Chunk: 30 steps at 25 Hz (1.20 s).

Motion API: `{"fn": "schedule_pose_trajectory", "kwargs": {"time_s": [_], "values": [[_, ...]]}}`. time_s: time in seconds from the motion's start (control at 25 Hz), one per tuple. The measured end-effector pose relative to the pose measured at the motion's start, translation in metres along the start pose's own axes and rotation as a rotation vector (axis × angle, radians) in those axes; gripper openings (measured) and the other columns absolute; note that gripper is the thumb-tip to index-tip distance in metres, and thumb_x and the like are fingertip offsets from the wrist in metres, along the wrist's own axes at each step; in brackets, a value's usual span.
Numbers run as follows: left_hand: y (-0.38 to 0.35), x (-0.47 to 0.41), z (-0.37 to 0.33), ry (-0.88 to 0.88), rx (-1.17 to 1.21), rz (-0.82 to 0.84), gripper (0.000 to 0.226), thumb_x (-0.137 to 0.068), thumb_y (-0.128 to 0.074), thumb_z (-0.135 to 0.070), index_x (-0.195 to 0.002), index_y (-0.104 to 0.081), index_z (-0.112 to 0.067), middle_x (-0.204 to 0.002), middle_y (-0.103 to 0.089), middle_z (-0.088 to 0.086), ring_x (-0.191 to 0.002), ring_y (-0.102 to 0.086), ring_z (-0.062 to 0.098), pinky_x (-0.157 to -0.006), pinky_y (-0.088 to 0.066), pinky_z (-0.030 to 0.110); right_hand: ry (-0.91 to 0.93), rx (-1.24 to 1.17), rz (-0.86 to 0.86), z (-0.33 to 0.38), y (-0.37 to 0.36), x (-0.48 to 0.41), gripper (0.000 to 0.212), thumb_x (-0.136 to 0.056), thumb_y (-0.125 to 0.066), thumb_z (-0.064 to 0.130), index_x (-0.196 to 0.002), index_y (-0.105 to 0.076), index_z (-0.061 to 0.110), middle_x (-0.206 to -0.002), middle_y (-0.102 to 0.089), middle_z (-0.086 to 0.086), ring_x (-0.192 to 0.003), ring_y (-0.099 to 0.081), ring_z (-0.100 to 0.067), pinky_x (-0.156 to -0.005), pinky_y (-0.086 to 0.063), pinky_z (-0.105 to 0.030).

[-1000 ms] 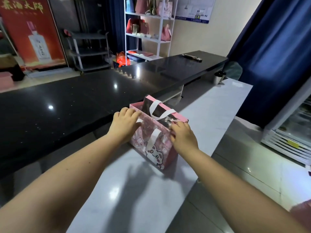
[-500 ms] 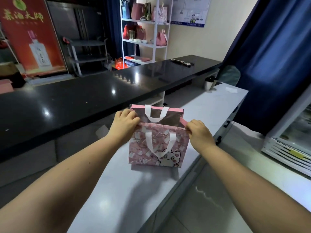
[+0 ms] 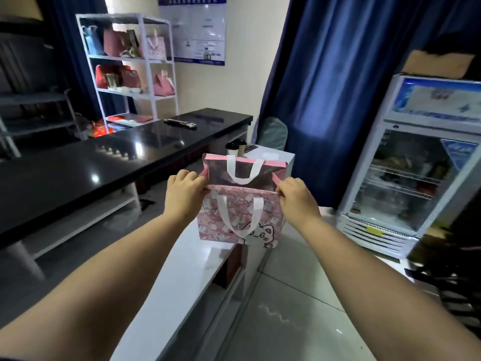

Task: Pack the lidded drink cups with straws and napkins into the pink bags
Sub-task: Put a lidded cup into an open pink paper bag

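A: Where is the pink cat-print bag with white loop handles [image 3: 239, 217] now?

B: At centre frame, squared to the camera. A moment ago it sat slanted on the long white counter [image 3: 182, 269]; now it looks raised at the counter's edge.

A: And the hands?

B: The left hand [image 3: 183, 190] and right hand [image 3: 294, 196] each pinch a top corner of the near rim, fingers curled, pulling the mouth open.

A: So what does that mean?

B: I'd judge the bag is ready to fill. Two dark-lidded drink cups [image 3: 232, 150] stand just above it in the frame, still unpacked.
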State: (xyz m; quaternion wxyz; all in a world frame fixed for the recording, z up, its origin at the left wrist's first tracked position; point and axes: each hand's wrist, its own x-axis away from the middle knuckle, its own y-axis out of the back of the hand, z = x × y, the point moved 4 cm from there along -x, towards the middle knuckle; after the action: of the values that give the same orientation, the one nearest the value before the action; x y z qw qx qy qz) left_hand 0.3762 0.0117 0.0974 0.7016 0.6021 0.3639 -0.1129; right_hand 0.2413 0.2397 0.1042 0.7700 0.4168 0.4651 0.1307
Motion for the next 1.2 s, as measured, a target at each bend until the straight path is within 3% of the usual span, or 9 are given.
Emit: {"fn": "schedule_pose_trajectory", "kwargs": {"time_s": [0.12,0.24,0.4,0.52,0.8,0.88,0.96,1.08,1.2], "values": [[-0.051,-0.037,-0.028,-0.010,0.070,-0.001,0.014,-0.078,-0.075,-0.020,-0.089,-0.071,-0.012,-0.084,-0.069,0.006,-0.084,-0.057,0.034,-0.069,-0.042,0.040,-0.036,0.003,-0.003,-0.053,-0.018,-0.020,0.013,-0.083,-0.053,-0.009,-0.076,-0.058,0.001,-0.082,-0.056,-0.011,-0.078,-0.041,-0.022,-0.063,-0.039,-0.037],[-0.108,-0.081,-0.038,-0.023,0.126,-0.036,0.014,-0.074,-0.078,-0.015,-0.084,-0.071,-0.010,-0.079,-0.067,0.006,-0.080,-0.057,0.034,-0.064,-0.042,0.039,-0.028,0.007,0.009,-0.100,-0.044,-0.056,0.010,-0.078,-0.057,-0.012,-0.081,-0.061,-0.004,-0.079,-0.056,-0.014,-0.076,-0.045,-0.027,-0.062,-0.036,-0.034],[-0.181,-0.162,-0.036,0.009,0.171,-0.079,0.011,-0.072,-0.077,-0.010,-0.081,-0.070,-0.009,-0.079,-0.067,0.006,-0.080,-0.056,0.033,-0.063,-0.046,0.039,0.027,0.042,0.032,-0.156,-0.083,-0.139,0.013,-0.092,-0.050,0.003,-0.081,-0.057,0.001,-0.088,-0.055,-0.010,-0.082,-0.038,-0.020,-0.067,-0.032,-0.032],[-0.214,-0.221,-0.024,0.044,0.156,-0.123,0.011,-0.071,-0.077,-0.011,-0.080,-0.071,-0.009,-0.074,-0.066,0.006,-0.076,-0.055,0.032,-0.058,-0.043,0.037,0.019,0.056,0.077,-0.188,-0.105,-0.205,0.011,-0.092,-0.047,0.002,-0.086,-0.056,0.004,-0.093,-0.053,-0.007,-0.086,-0.033,-0.015,-0.067,-0.028,-0.028],[-0.267,-0.298,0.012,0.219,0.174,-0.113,0.008,-0.071,-0.078,-0.010,-0.071,-0.071,-0.011,-0.072,-0.065,0.003,-0.075,-0.052,0.030,-0.057,-0.044,0.035,0.152,-0.001,0.107,-0.231,-0.185,-0.317,0.013,-0.080,-0.054,-0.010,-0.081,-0.055,0.003,-0.091,-0.055,-0.011,-0.087,-0.044,-0.026,-0.067,-0.037,-0.034],[-0.277,-0.301,0.026,0.258,0.142,-0.114,0.009,-0.071,-0.079,-0.012,-0.070,-0.070,-0.011,-0.070,-0.064,0.002,-0.074,-0.051,0.030,-0.057,-0.044,0.034,0.247,-0.036,0.099,-0.234,-0.214,-0.347,0.018,-0.075,-0.056,-0.015,-0.079,-0.056,0.002,-0.086,-0.056,-0.012,-0.083,-0.047,-0.028,-0.066,-0.045,-0.040],[-0.286,-0.299,0.041,0.295,0.082,-0.135,0.010,-0.071,-0.075,-0.017,-0.069,-0.068,-0.010,-0.069,-0.064,0.002,-0.073,-0.051,0.031,-0.057,-0.046,0.036,0.378,-0.085,0.098,-0.233,-0.246,-0.376,0.021,-0.071,-0.061,-0.019,-0.082,-0.060,0.000,-0.079,-0.056,-0.012,-0.076,-0.049,-0.029,-0.062,-0.047,-0.037],[-0.295,-0.295,0.048,0.344,-0.051,-0.140,0.021,-0.072,-0.060,-0.029,-0.067,-0.067,-0.010,-0.069,-0.063,0.003,-0.070,-0.053,0.031,-0.056,-0.047,0.037,0.535,-0.191,0.135,-0.232,-0.289,-0.413,0.016,-0.076,-0.061,-0.016,-0.088,-0.061,-0.005,-0.076,-0.055,-0.013,-0.074,-0.050,-0.031,-0.061,-0.049,-0.041],[-0.301,-0.294,0.038,0.360,-0.222,-0.058,0.014,-0.069,-0.069,-0.024,-0.064,-0.065,-0.012,-0.066,-0.062,0.002,-0.067,-0.056,0.031,-0.053,-0.043,0.035,0.567,-0.283,0.189,-0.238,-0.323,-0.439,0.023,-0.080,-0.057,-0.013,-0.101,-0.063,-0.004,-0.079,-0.053,-0.011,-0.080,-0.049,-0.032,-0.066,-0.050,-0.047]]}}
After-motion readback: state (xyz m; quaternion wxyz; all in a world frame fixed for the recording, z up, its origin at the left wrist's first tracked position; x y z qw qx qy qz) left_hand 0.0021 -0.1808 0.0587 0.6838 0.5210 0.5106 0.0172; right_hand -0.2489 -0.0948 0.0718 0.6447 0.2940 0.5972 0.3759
